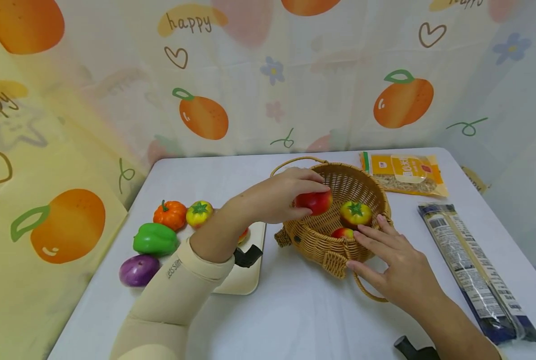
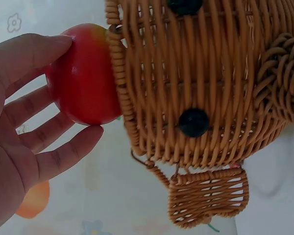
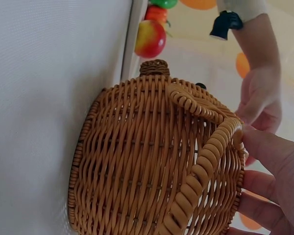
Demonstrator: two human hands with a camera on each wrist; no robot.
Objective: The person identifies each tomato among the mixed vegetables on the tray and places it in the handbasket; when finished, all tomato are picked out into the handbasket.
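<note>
My left hand (image 1: 282,196) holds a red apple (image 1: 314,202) between thumb and fingers, over the left rim of a brown wicker basket (image 1: 315,239). In the left wrist view the apple (image 2: 85,73) is at the basket's rim, and the basket's side shows dark button eyes. My right hand (image 1: 400,260) rests on the basket's near right rim with fairly straight fingers; in the right wrist view its thumb (image 3: 267,147) touches the rim by the handle. Inside the basket lie a tomato-like fruit (image 1: 356,214) with a green calyx and a red fruit (image 1: 342,233), partly hidden by the rim.
Left of the basket is a pale board (image 1: 245,280), with a red-yellow fruit (image 3: 151,39) near it. Further left are an orange pumpkin (image 1: 170,215), a yellow-green fruit (image 1: 199,214), a green pepper (image 1: 155,238) and a purple eggplant (image 1: 139,270). At right lie a yellow grain bag (image 1: 405,172) and a long packet (image 1: 475,270).
</note>
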